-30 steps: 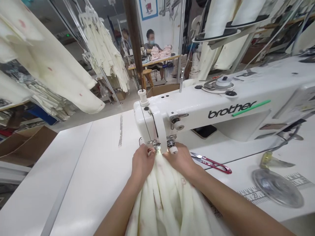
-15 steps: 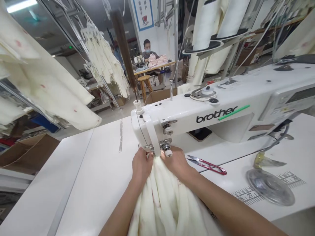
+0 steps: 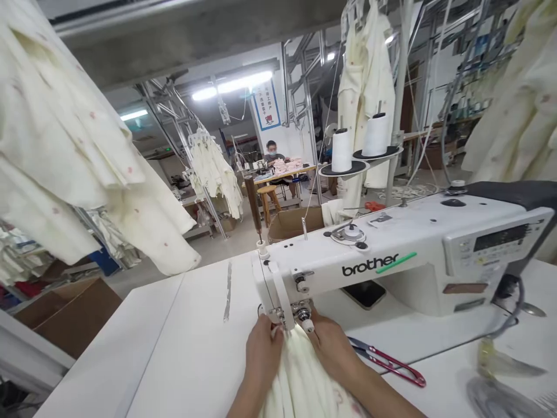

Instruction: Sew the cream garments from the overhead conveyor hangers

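Cream fabric with small reddish prints (image 3: 300, 371) hangs in gathered folds from the needle area of a white Brother sewing machine (image 3: 322, 278) toward me. My left hand (image 3: 263, 348) is closed at the left of the needle, thumb and fingers pinching the fabric's edge. On the other side, my right hand (image 3: 333, 345) curls onto the same fabric just behind the thread tension knob; its fingertips are partly hidden by the machine head. Red-handled thread snips (image 3: 391, 363) lie on the table right of my right hand.
A dark phone (image 3: 365, 294) lies under the machine arm. Thread cones (image 3: 342, 152) stand behind it. Cream garments (image 3: 148, 203) hang at left, above a cardboard box (image 3: 73, 319). A blurred clear plastic object (image 3: 491, 400) sits at lower right. Another person (image 3: 272, 152) sits at a far table.
My view has tilted up, so the machine and hands appear lower and more hanging garments show. Both hands stay at the needle area with the fabric.
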A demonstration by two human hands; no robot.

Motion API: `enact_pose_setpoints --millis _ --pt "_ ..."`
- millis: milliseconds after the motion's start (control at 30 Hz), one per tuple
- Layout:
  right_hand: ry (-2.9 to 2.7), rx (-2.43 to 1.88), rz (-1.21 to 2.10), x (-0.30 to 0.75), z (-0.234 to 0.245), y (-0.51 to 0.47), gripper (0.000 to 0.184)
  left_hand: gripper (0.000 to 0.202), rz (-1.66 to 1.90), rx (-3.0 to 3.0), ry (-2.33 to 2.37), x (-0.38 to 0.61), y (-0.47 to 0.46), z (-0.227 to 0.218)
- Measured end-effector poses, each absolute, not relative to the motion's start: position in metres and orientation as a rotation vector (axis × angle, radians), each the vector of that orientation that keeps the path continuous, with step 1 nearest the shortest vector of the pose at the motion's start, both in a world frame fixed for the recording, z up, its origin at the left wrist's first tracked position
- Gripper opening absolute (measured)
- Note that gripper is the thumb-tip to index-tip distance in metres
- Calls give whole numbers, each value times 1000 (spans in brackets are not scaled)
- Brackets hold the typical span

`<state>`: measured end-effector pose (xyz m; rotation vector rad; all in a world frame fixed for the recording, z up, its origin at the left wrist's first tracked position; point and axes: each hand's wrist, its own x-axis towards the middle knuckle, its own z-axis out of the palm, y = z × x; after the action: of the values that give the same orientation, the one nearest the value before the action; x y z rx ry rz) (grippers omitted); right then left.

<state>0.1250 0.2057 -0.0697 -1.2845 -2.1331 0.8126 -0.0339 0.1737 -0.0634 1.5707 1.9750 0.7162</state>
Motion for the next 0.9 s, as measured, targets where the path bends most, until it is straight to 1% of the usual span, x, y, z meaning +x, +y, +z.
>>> enact_pose_setpoints --millis 367,467,567,667,767,833,900 --pt "-2141 -1256 869 126 -70 207 44 14 779 1585 1949 -36 175 -68" --pt "-2170 -1266 855 124 -71 210 33 15 772 1599 1972 -36 175 -69" --pt "-2218 -1376 754 120 -71 213 22 19 715 1613 1998 -33 175 -64" --pt "-2275 -1391 696 119 -69 214 20 17 692 1592 1977 -30 176 -53" --pt "-2361 -1310 743 123 -63 209 19 11 683 1513 1906 -34 167 -40" --pt "-2393 -1192 840 124 -54 198 19 16 684 1449 1820 -42 147 -30" --pt "-2366 -993 1021 120 -37 180 26 25 764 1310 1695 -51 112 -14"
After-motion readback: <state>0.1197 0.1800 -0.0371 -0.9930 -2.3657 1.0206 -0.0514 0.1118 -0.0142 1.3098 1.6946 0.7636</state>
